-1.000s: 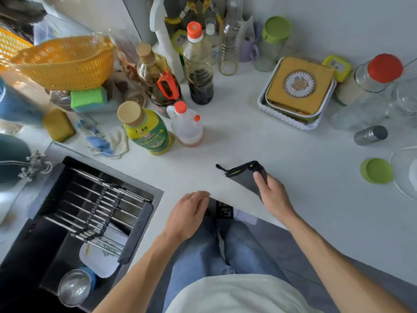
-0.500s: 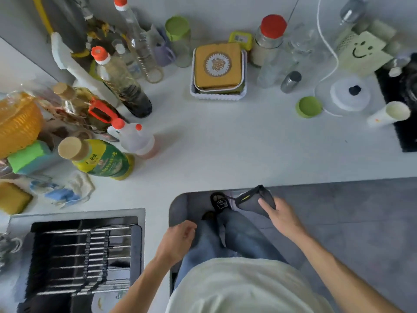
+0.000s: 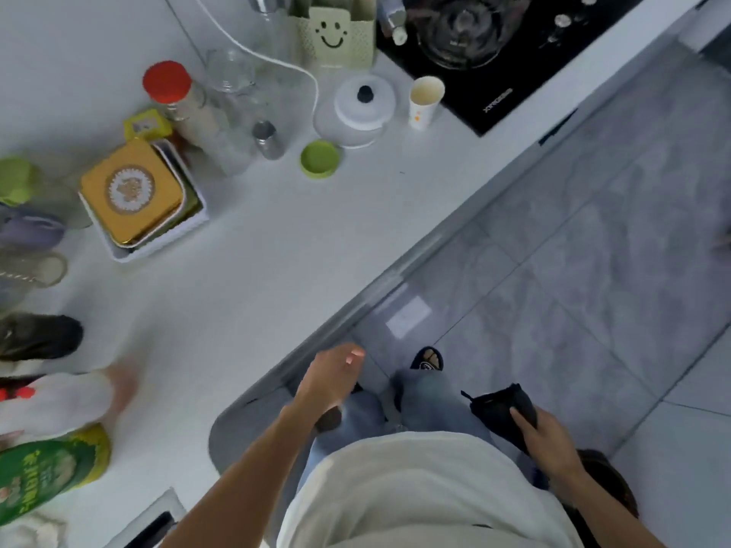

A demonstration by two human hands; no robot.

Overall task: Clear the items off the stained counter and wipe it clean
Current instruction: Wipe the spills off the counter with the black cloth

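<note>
Off the table [image 3: 277,247] edge, at 5 o'clock: right hand [image 3: 553,441] grips dark cloth [image 3: 500,409] over the floor. Left hand [image 3: 330,383] hangs loosely curled, holding nothing. Likely best: shift green lid [image 3: 319,159] and paper cup [image 3: 424,101] aside first, then wipe.

White counter [image 3: 277,247], edge running diagonal above grey tile floor [image 3: 593,270]. Landmark: green lid [image 3: 319,158]. Just right of it: white round lid [image 3: 364,102], then paper cup [image 3: 424,100], black cooktop [image 3: 514,53] beyond. Just left: small metal shaker [image 3: 268,139], red-capped jar [image 3: 174,92]. Further left: gold tin [image 3: 132,189] in white tray [image 3: 158,247]. Far lower left: green-labelled bottle [image 3: 43,474].
</note>
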